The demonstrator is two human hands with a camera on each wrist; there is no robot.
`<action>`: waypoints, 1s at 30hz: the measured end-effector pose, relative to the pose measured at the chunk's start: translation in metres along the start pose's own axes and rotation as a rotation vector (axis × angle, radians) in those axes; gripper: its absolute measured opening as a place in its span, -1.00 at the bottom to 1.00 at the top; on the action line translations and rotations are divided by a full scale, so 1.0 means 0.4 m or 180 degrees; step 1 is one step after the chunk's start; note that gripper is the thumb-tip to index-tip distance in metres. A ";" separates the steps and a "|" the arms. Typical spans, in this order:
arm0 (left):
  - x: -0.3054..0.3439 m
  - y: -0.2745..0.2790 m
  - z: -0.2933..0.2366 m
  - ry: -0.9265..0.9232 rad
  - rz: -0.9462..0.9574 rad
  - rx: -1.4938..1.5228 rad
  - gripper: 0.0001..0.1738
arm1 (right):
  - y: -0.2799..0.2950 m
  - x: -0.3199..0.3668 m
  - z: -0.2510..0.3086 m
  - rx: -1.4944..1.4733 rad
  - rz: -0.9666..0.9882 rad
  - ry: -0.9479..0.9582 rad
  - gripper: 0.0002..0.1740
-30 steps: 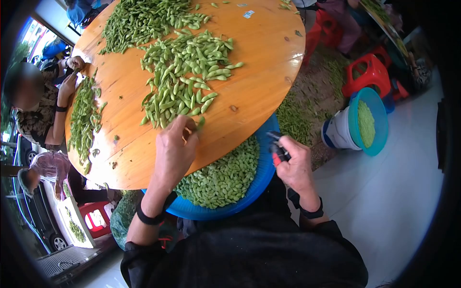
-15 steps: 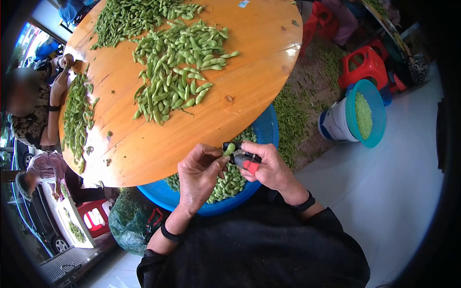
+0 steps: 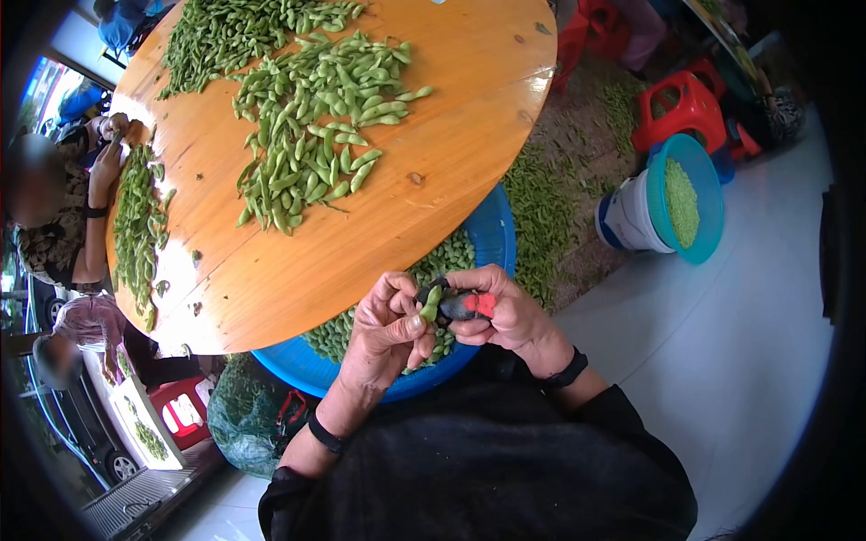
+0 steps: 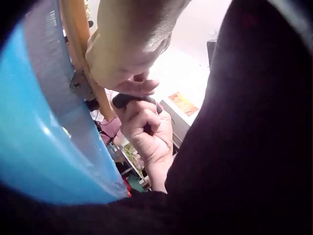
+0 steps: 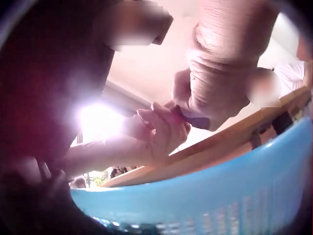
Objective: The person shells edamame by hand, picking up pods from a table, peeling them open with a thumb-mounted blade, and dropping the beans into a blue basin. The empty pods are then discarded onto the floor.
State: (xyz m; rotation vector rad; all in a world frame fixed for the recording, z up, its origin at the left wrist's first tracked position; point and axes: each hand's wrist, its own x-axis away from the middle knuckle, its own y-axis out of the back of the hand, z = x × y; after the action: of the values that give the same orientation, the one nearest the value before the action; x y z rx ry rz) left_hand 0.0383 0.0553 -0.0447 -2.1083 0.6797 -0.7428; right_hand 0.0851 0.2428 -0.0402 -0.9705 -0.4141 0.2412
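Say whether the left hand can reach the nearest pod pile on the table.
Probably yes: bare tabletop leaves that pile open, but the left hand would first release its pinched pod.

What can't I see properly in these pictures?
Head view: part of the black tool, covered by the right hand.
Head view: part of the blue basket, hidden under the table.
Head view: the far end of the back pile of pods, cut off by the top edge.
Left wrist view: the green pod, seemingly blocked by the left hand.
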 end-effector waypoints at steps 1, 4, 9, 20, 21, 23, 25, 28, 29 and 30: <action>-0.001 0.007 0.001 0.0148 0.0199 0.0310 -0.66 | -0.002 0.001 0.000 -0.0021 -0.0061 -0.0035 -0.91; -0.004 -0.002 -0.003 0.0133 -0.0036 -0.0433 -0.63 | 0.007 0.011 0.006 0.1100 -0.0301 0.0035 -0.96; 0.004 -0.043 -0.007 -0.1178 -0.0560 -0.4368 -0.75 | 0.000 0.012 -0.010 0.3852 -0.0530 0.1122 -0.88; -0.002 0.013 -0.008 0.0755 -0.0071 -0.0635 -0.84 | 0.012 0.038 0.024 0.3013 0.0310 0.0288 -0.90; 0.001 0.012 0.000 0.0740 -0.0126 -0.0513 -0.83 | 0.013 0.041 0.023 0.2704 0.0246 0.0041 -0.90; 0.005 -0.002 0.002 0.0640 -0.0134 -0.0644 -0.82 | 0.030 0.035 0.013 0.3272 0.0104 0.0513 -0.90; 0.009 -0.042 0.000 0.0129 -0.0436 -0.1824 -0.68 | 0.028 0.032 0.013 0.3835 -0.0044 0.1000 -0.90; 0.013 -0.039 0.015 0.0079 -0.0603 -0.2569 -0.64 | 0.004 0.035 0.015 0.3939 -0.0119 0.1031 -0.88; 0.015 -0.039 0.010 0.0291 -0.0674 -0.3000 -0.67 | 0.006 0.034 0.011 0.4052 -0.0204 0.1090 -0.87; 0.014 -0.041 0.007 0.0078 -0.0545 -0.3424 -0.70 | 0.009 0.033 0.007 0.4168 -0.0291 0.1150 -0.85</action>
State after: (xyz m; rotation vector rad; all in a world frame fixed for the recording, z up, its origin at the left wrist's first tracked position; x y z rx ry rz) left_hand 0.0476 0.0618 -0.0314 -3.1567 1.0724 -0.5263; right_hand 0.0957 0.2517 -0.0387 0.2998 0.0804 0.1913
